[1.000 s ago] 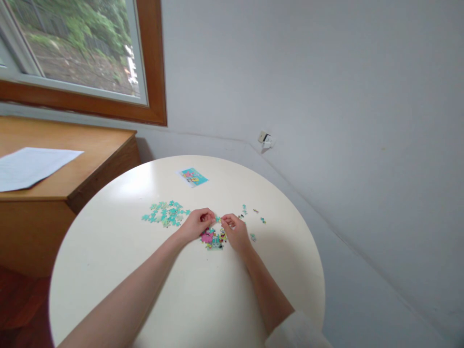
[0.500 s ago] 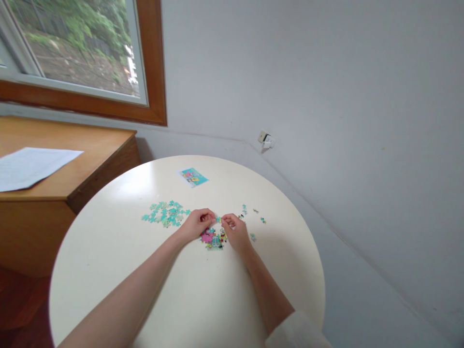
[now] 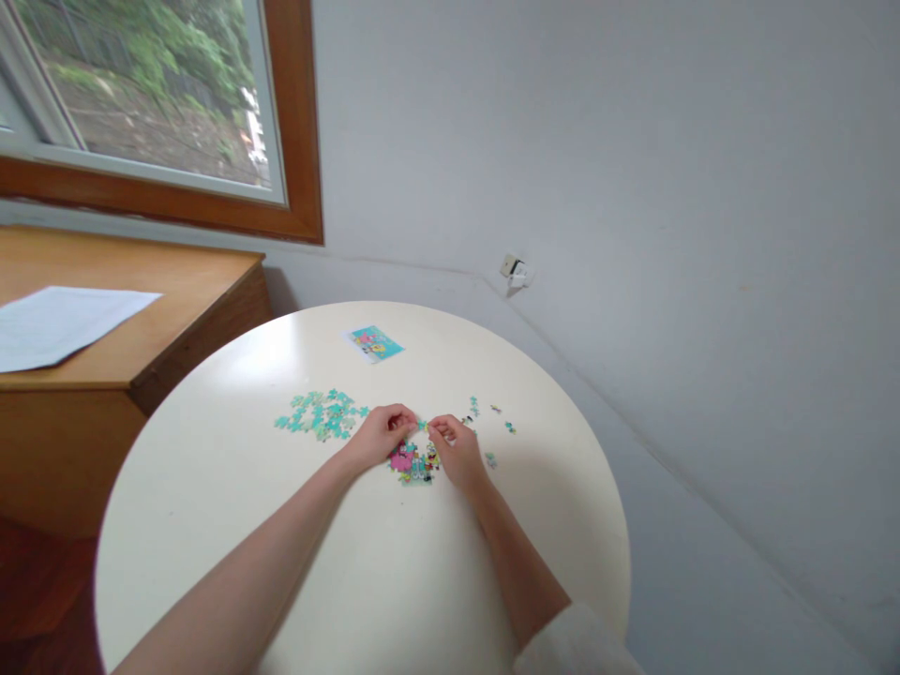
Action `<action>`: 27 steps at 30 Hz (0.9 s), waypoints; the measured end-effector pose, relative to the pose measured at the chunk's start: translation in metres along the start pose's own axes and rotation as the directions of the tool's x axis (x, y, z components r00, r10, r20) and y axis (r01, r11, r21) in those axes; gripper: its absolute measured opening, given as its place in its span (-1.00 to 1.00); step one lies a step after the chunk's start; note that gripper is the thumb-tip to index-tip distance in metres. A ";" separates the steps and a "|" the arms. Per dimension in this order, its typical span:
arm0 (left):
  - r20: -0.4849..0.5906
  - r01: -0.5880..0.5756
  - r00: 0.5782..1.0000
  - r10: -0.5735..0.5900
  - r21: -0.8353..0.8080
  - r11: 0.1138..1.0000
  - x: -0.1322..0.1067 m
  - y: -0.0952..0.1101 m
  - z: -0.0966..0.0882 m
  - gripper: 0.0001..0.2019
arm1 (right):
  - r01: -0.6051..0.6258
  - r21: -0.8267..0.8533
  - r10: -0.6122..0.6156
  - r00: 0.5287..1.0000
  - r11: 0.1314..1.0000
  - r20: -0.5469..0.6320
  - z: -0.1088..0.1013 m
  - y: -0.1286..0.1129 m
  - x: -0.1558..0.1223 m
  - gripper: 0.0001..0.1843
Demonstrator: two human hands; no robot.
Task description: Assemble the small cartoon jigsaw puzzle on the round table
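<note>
Between my two hands is a small teal and yellow puzzle piece (image 3: 423, 426), pinched from both sides; it may be more than one joined piece. My left hand (image 3: 383, 436) is closed with its fingertips at the left side. From the right, my right hand (image 3: 456, 444) pinches with thumb and index finger. Just below them lies a partly joined jigsaw puzzle (image 3: 419, 467) with pink, teal and yellow cartoon figures, some of it covered by my hands. A heap of loose teal puzzle pieces (image 3: 323, 414) spreads to the left of my left hand.
Several loose pieces (image 3: 510, 427) lie right of my right hand. A colourful picture card (image 3: 378, 343) rests farther back on the round white table (image 3: 211, 525). At left, paper sheets (image 3: 67, 323) lie on a wooden cabinet (image 3: 203, 277). A plugged wall outlet (image 3: 517, 271) is behind the table.
</note>
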State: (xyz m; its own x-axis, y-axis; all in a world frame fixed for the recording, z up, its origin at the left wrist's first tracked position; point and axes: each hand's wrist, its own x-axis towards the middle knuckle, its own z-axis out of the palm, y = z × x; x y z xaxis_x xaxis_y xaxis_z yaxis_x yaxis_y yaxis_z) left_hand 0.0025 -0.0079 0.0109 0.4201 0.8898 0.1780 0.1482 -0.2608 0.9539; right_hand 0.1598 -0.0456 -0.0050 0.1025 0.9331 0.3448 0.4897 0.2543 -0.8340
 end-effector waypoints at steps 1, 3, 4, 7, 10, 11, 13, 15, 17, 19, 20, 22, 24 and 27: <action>-0.002 0.003 1.000 -0.003 0.001 1.000 0.000 0.000 0.000 -0.88 | -0.003 0.001 0.003 1.000 1.000 0.000 0.000 0.000 0.000 -0.84; -0.007 0.005 1.000 -0.005 0.005 1.000 0.000 -0.001 0.000 -0.88 | -0.003 0.003 0.003 1.000 1.000 -0.001 0.001 0.001 0.000 -0.84; -0.007 0.004 1.000 -0.004 0.007 1.000 0.000 -0.001 0.000 -0.88 | -0.001 0.004 0.001 1.000 1.000 -0.002 0.001 0.001 0.000 -0.84; -0.010 -0.003 1.000 0.004 0.014 1.000 0.000 0.000 0.000 -0.88 | 0.002 -0.001 -0.002 1.000 1.000 -0.003 0.000 0.000 0.000 -0.84; -0.009 -0.003 1.000 0.003 0.017 1.000 0.000 0.001 0.000 -0.88 | 0.002 -0.001 -0.002 1.000 1.000 -0.003 0.000 -0.002 0.000 -0.84; -0.008 -0.002 1.000 0.002 0.017 1.000 0.000 0.002 0.000 -0.88 | 0.003 0.001 -0.003 1.000 1.000 -0.002 -0.001 -0.003 -0.001 -0.84; -0.004 -0.005 1.000 0.005 0.011 1.000 -0.001 0.002 0.000 -0.88 | 0.006 0.003 -0.006 1.000 1.000 -0.003 -0.001 -0.004 -0.001 -0.84; -0.001 -0.010 1.000 0.010 0.002 1.000 -0.001 0.002 0.000 -0.87 | 0.007 0.003 -0.007 1.000 1.000 -0.009 -0.001 -0.004 -0.001 -0.84; 0.002 -0.011 1.000 0.011 -0.004 1.000 -0.001 0.001 0.000 -0.86 | 0.010 0.000 -0.010 1.000 1.000 -0.016 0.000 -0.003 -0.001 -0.85; 0.007 -0.008 1.000 0.008 -0.005 1.000 0.000 0.001 0.000 -0.86 | 0.014 -0.004 -0.014 1.000 1.000 -0.016 0.000 -0.002 0.000 -0.85; 0.009 -0.007 1.000 0.007 -0.004 1.000 0.000 0.001 0.000 -0.86 | 0.015 -0.006 -0.015 1.000 1.000 -0.014 0.000 -0.002 0.000 -0.85; 0.015 -0.008 1.000 0.008 -0.002 1.000 0.000 0.001 0.000 -0.86 | 0.014 -0.011 -0.014 1.000 1.000 -0.011 0.000 -0.001 0.000 -0.85; 0.017 -0.009 1.000 0.009 -0.003 1.000 0.000 0.001 0.000 -0.86 | 0.012 -0.009 -0.012 1.000 1.000 -0.006 0.000 -0.001 0.000 -0.84; 0.018 -0.018 1.000 0.018 0.002 1.000 0.000 0.001 0.000 -0.85 | 0.020 -0.007 -0.020 1.000 1.000 -0.005 0.000 -0.001 0.000 -0.84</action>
State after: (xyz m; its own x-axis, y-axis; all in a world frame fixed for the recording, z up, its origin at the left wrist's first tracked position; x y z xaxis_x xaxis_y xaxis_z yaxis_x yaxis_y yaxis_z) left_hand 0.0024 -0.0085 0.0119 0.4391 0.8781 0.1903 0.1424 -0.2772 0.9502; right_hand 0.1594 -0.0457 -0.0043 0.0968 0.9267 0.3631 0.4973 0.2710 -0.8242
